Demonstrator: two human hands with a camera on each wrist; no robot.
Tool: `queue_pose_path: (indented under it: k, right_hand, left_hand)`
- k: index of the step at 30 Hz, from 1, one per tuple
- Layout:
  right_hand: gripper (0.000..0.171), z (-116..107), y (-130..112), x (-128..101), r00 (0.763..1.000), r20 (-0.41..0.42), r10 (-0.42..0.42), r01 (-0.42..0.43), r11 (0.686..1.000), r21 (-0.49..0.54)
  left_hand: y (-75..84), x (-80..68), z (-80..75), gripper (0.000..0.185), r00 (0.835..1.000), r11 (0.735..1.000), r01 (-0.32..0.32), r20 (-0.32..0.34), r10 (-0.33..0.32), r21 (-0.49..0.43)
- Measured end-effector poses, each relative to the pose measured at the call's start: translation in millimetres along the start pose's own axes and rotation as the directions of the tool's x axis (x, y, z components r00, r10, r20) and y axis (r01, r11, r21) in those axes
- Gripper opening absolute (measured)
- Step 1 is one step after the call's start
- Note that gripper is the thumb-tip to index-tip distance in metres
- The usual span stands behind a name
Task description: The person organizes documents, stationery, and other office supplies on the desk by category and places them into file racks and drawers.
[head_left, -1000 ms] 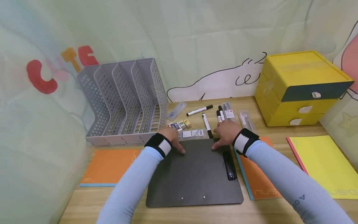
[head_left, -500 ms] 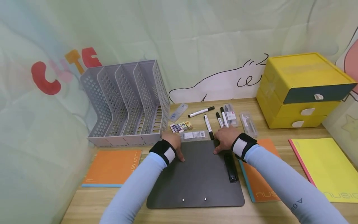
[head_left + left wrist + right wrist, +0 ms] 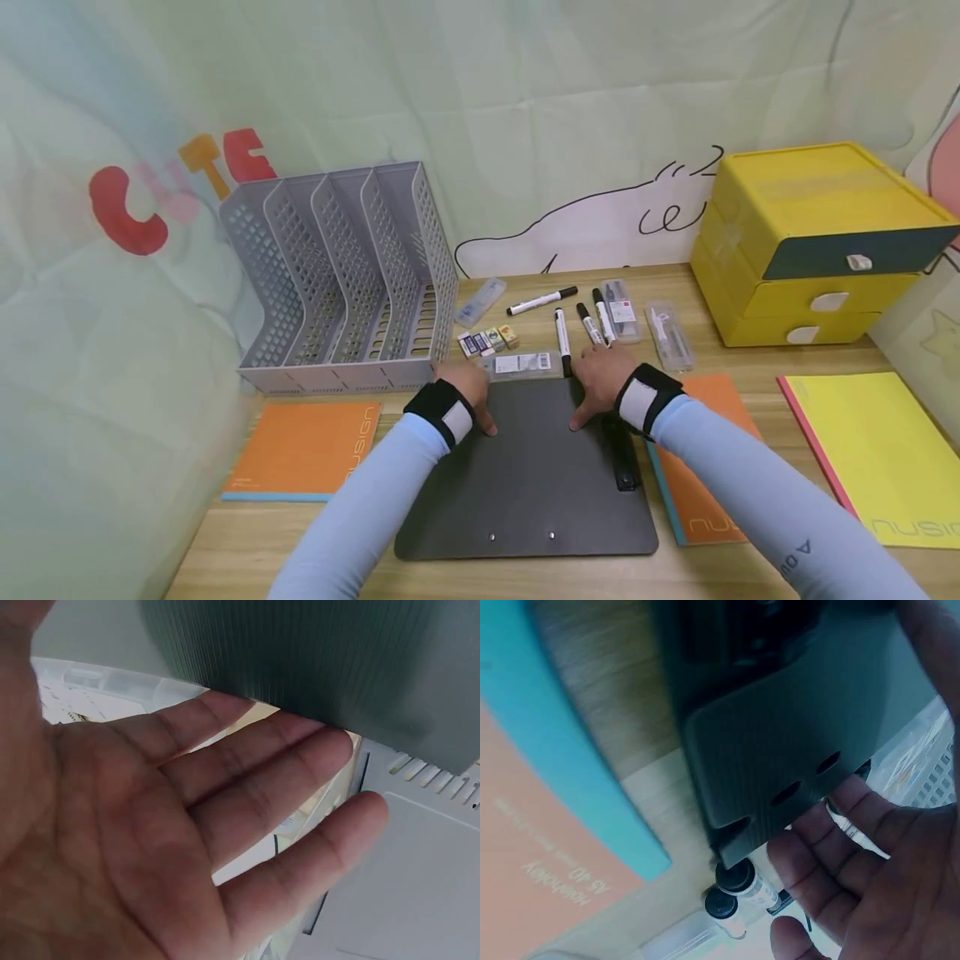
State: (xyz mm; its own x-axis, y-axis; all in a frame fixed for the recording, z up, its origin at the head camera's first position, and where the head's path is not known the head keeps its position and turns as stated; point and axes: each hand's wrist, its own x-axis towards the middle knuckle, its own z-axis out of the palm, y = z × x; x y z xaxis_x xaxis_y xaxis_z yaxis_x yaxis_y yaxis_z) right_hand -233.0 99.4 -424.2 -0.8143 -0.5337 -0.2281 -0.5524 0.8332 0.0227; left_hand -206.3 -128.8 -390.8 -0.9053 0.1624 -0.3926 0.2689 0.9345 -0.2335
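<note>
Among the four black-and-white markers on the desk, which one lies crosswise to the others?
The marker farthest back, nearest the wall. It lies nearly sideways with its black cap pointing right, while the other three point roughly toward the person.

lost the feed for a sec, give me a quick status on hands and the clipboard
Left hand and right hand open, at the clipboard far edge. Clipboard flat on desk. Markers and a clear packet just beyond.

Matt, finely ribbed dark plastic clipboard (image 3: 525,467) on a pale wood-grain bench (image 3: 247,533). Perforated grey plastic rack (image 3: 337,275), glossy yellow plastic drawers (image 3: 810,242), smooth orange paper notebook (image 3: 303,450), creased cloth backdrop (image 3: 525,108).
</note>
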Motion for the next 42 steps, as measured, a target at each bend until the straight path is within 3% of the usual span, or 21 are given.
queue_pose_path:
  k: [8, 18, 22, 26, 29, 36, 42]
  right_hand:
    - [0.073, 3, 0, 1, 0.999, 0.006, 0.036, -0.036, 0.998, 0.050]
    - [0.074, 2, -2, 1, 0.999, 0.026, 0.040, -0.042, 0.994, 0.099]
    - [0.075, -3, -4, -1, 0.999, 0.007, 0.051, -0.051, 0.998, 0.041]
    - [0.071, -8, -3, -6, 0.998, -0.021, 0.065, -0.064, 0.997, 0.037]
    - [0.064, -10, -1, -9, 0.997, -0.016, 0.078, -0.077, 0.995, 0.064]
    - [0.058, -8, 0, -11, 0.998, 0.017, 0.065, -0.066, 0.995, 0.075]
    - [0.061, -3, 1, -7, 0.997, 0.020, 0.073, -0.075, 0.994, 0.085]
  left_hand:
    - [-1.0, -2.2, -1.5, 0.061, 1.000, 0.999, 0.005, 0.009, -0.005, -0.040]
    - [1.0, -4.2, 1.3, 0.057, 1.000, 1.000, 0.014, -0.017, -0.014, -0.007]
    - [-3.7, -9.0, 0.9, 0.053, 0.998, 0.998, 0.011, -0.059, -0.014, -0.057]
    - [-15.8, -15.6, 5.6, 0.054, 0.992, 0.989, 0.094, -0.070, -0.102, -0.117]
    - [-25.8, -19.5, 11.8, 0.058, 0.984, 0.975, 0.166, -0.037, -0.173, -0.148]
    - [-38.2, -20.5, 23.7, 0.062, 0.991, 0.966, 0.131, 0.018, -0.131, -0.225]
    - [-48.2, -19.9, 29.9, 0.059, 0.992, 0.931, 0.122, 0.015, -0.125, -0.345]
